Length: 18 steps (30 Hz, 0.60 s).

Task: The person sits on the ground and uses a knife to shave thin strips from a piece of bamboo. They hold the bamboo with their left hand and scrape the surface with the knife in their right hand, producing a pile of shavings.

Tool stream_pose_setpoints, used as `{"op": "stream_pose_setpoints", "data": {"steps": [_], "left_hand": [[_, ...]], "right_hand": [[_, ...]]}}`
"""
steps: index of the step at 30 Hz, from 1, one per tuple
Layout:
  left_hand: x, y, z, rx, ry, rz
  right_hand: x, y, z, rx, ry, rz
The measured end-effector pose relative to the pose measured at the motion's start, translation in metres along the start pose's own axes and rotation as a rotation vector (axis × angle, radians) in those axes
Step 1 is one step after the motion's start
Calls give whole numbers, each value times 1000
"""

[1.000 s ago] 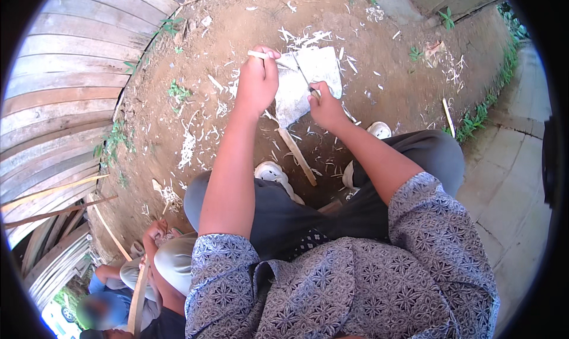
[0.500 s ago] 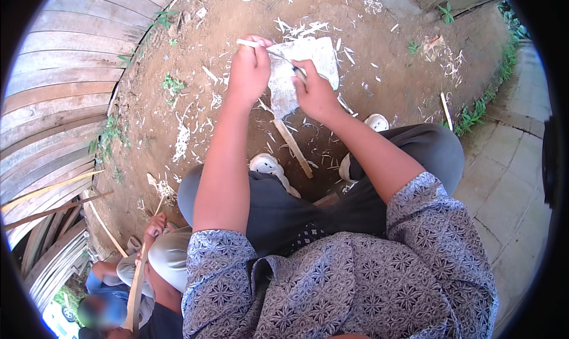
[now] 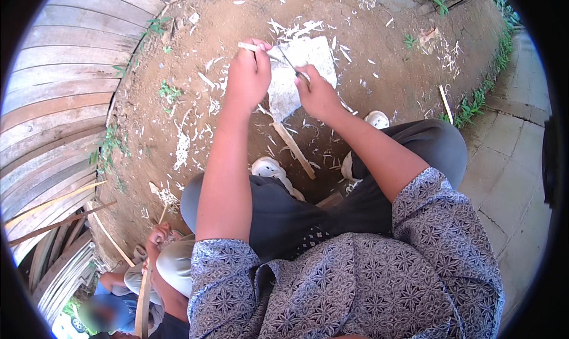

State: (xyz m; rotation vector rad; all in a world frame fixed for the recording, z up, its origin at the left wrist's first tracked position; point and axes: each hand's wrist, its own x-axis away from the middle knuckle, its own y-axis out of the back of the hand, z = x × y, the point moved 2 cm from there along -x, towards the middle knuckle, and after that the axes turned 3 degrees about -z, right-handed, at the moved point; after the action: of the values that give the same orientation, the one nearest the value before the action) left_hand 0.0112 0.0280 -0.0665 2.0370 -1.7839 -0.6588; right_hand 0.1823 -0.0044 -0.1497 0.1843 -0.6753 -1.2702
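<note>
My left hand [image 3: 250,72] is closed around a thin pale wooden stick [image 3: 245,45], whose end sticks out past my fingers on the left. My right hand [image 3: 322,95] grips a knife by its handle. The narrow knife blade [image 3: 287,57] points up and left, close to the stick's far end; whether they touch I cannot tell. Beneath both hands lies a whitish sheet [image 3: 323,57] on the dirt, with wood shavings [image 3: 308,28] around its far edge. A flat strip of wood [image 3: 294,151] rests on the ground between my feet and the sheet.
Curved-looking wooden planks [image 3: 65,84] stand along the left. A person [image 3: 157,235] sits at the lower left holding a long wooden strip [image 3: 143,303]. More shavings [image 3: 182,140] are scattered over the dirt. A paved path [image 3: 504,167] runs along the right, and another stick [image 3: 446,104] lies near it.
The knife blade has swung to a steeper angle, away from the stick's line. My right hand has shifted slightly right and down; my left keeps its hold. The whole view has moved a little.
</note>
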Motion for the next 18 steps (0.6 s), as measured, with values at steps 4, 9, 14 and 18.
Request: {"op": "stream_pose_setpoints", "data": {"steps": [4,9,14,18], "left_hand": [[-2,2,-2,3,45,4],[-3,9,13,44,50,-10],[-5,-2,3,17,7,29],[1,9,4,-17,41,9]], "right_hand": [[6,9,-3,-25,5,19],[5,10,22,4,17,32],[-5,5,-47,38,38,-41],[9,22,41,8,21,115]]}}
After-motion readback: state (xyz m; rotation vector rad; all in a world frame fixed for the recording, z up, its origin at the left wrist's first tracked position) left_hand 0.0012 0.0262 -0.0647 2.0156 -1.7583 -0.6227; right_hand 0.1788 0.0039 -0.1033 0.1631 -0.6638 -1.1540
